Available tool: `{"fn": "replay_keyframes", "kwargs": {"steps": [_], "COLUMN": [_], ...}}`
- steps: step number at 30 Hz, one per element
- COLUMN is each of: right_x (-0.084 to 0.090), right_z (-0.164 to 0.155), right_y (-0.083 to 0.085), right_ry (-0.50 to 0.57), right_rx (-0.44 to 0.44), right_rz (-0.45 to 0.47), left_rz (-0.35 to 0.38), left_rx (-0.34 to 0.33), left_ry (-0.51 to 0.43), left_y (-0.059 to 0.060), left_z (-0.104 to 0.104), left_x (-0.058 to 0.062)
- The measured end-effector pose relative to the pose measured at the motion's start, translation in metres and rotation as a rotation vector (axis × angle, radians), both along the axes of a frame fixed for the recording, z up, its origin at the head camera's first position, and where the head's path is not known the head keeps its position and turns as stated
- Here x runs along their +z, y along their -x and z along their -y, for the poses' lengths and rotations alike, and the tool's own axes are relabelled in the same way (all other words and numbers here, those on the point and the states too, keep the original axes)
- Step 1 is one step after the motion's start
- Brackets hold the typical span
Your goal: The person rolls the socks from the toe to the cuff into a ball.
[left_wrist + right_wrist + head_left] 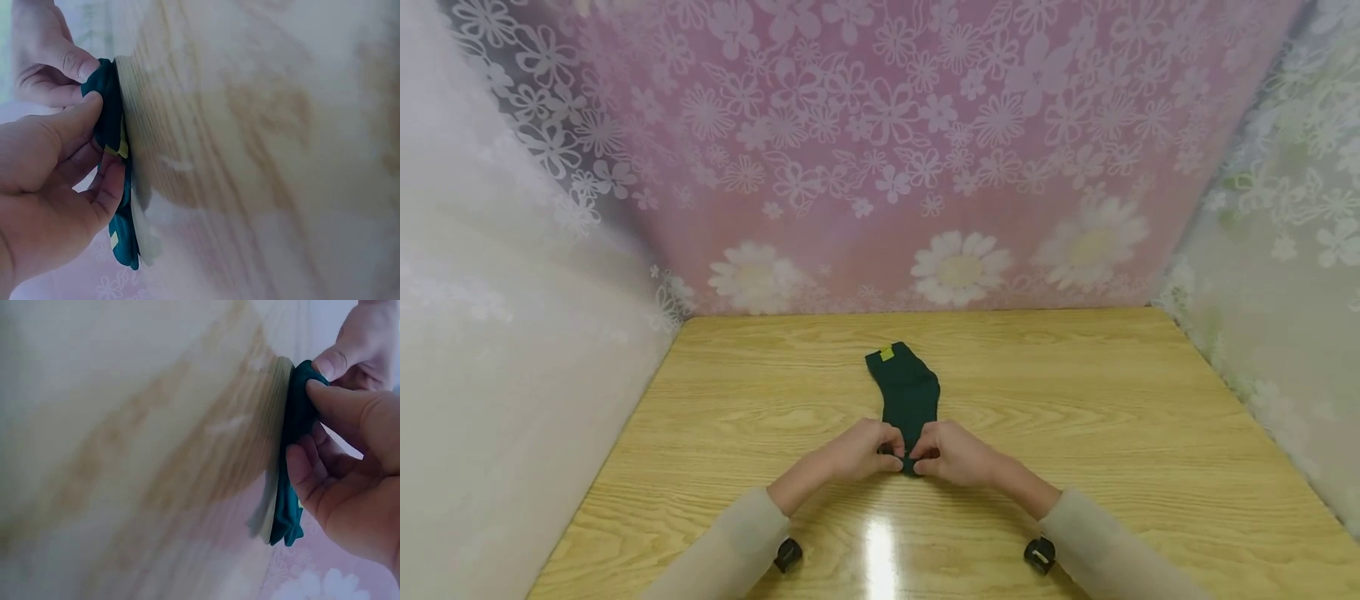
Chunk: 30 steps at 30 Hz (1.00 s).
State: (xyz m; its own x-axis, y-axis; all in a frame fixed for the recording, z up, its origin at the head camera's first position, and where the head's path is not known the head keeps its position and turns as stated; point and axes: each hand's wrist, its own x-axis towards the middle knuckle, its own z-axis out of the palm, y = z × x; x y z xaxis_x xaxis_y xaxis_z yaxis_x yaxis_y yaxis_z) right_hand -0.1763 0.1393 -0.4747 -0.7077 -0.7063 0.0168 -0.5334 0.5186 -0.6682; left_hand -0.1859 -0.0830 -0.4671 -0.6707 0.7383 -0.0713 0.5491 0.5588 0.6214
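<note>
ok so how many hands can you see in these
2: the left hand pinches the left side of the dark green sock's near end, and the right hand pinches the right side. No others show.

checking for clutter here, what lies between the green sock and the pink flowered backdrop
Only a bare strip of wood-grain tabletop lies between the green sock and the backdrop; the head view shows it.
</note>
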Motion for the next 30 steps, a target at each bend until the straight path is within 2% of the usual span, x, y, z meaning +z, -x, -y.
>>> {"fn": "replay_keyframes", "kwargs": {"steps": [4, 9, 12, 14, 16, 20, 25, 27, 30], "right_x": [0.001, 0.003, 0.002, 0.001, 0.000, 0.001, 0.005, 0.006, 0.006], "right_z": [-0.002, -0.006, -0.005, -0.003, 0.000, 0.003, 0.004, 0.004, 0.004], "right_y": [0.002, 0.009, 0.012, 0.012, 0.011, 0.007, 0.001, 0.000, 0.000], "right_ry": [0.000, 0.021, 0.051, 0.077, 0.099, 0.105, 0.047, 0.007, -0.043], "right_rx": [0.024, -0.015, -0.078, -0.100, -0.109, -0.087, -0.003, 0.033, 0.056], "right_rz": [0.015, 0.126, 0.212, 0.225, 0.201, 0.060, -0.116, -0.142, -0.128], "left_rz": [-0.062, -0.172, -0.165, -0.130, -0.100, -0.072, -0.020, -0.001, 0.018], "left_rx": [-0.013, -0.026, -0.027, -0.014, 0.010, 0.041, 0.065, 0.075, 0.090], "left_ry": [-0.013, -0.020, -0.027, -0.034, -0.028, -0.008, -0.017, -0.022, -0.037], "left_y": [-0.001, 0.001, 0.002, 0.003, 0.004, 0.006, 0.010, 0.011, 0.011], "left_z": [0.001, 0.001, 0.002, 0.003, 0.005, 0.005, 0.004, 0.004, 0.005], "left_x": [0.000, 0.000, -0.001, 0.000, 0.001, 0.001, -0.003, -0.004, -0.006]}}
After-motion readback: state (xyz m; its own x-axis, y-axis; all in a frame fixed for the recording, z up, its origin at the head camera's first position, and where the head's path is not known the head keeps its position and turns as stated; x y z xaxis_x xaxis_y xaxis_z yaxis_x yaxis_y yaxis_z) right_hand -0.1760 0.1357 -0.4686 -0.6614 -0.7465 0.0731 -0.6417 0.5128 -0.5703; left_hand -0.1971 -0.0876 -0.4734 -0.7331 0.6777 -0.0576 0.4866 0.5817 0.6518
